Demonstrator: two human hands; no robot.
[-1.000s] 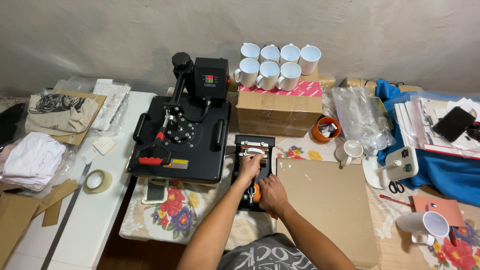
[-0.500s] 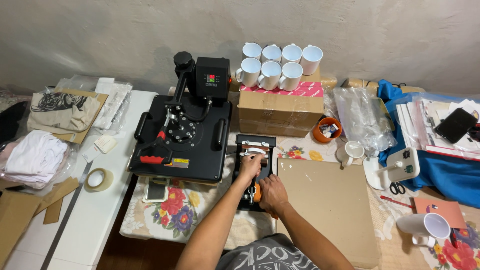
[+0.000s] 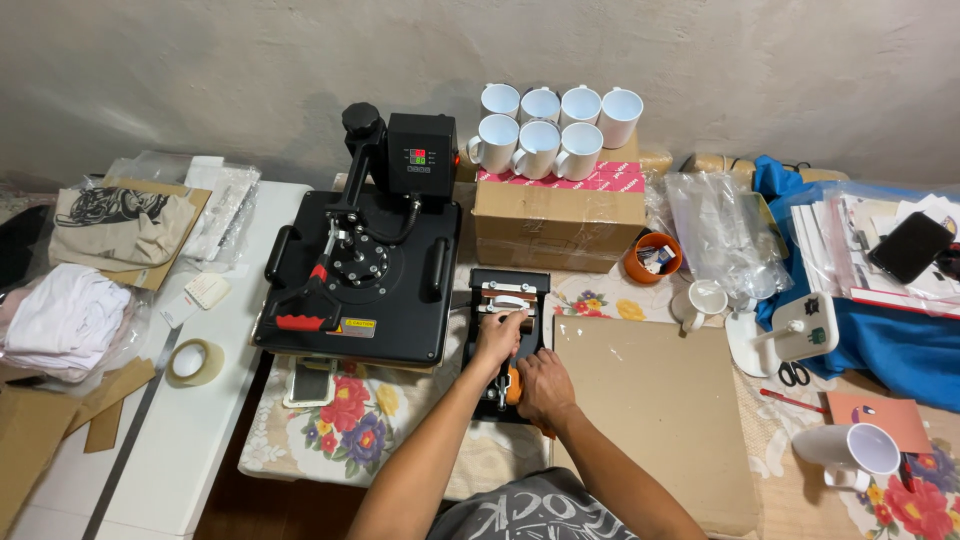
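Note:
A small black mug press (image 3: 503, 290) lies on the flowered cloth in front of me, just right of the large black heat press (image 3: 365, 275). My left hand (image 3: 500, 335) rests on the middle of the mug press, fingers curled over its silver clamp part. My right hand (image 3: 540, 385) sits at the near end of the same device, closed around its orange-tipped handle (image 3: 513, 385). What lies under the hands is hidden.
A brown board (image 3: 650, 400) lies right of the mug press. White mugs (image 3: 550, 125) stand on a cardboard box (image 3: 558, 215) at the back. A tape roll (image 3: 195, 360), folded shirts (image 3: 65, 315), a phone (image 3: 312, 380), scissors (image 3: 793, 373) and a tipped mug (image 3: 850, 450) lie around.
Both hands stay on the mug press; they have barely shifted over the last second.

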